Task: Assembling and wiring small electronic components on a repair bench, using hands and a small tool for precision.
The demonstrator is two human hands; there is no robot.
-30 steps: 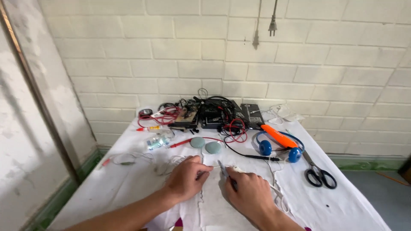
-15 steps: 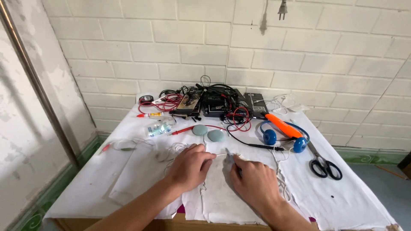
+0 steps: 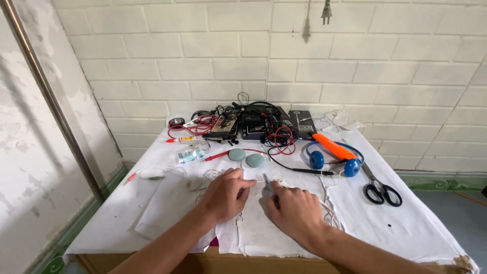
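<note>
Just beyond the left grip (image 3: 223,195) and right grip (image 3: 293,210), two grey-green discs (image 3: 245,157), a black probe lead (image 3: 299,170) and blue headphones (image 3: 332,158) block the way forward, with tangled cables and black boxes (image 3: 253,124) behind them. Scissors (image 3: 378,186) lie well right of the right grip. Left of the left grip, past a thin white wire (image 3: 167,172), the paper-covered bench (image 3: 127,213) offers open room, as does the near right corner.

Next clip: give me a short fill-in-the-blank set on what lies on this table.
1. The scissors have ___ handles.
2. The headphones have ___ ear cups.
3. The right hand holds a thin metal tool above sheets of ___ paper.
4. The wall is built of painted ___.

Missing words: black; blue; white; bricks
</note>
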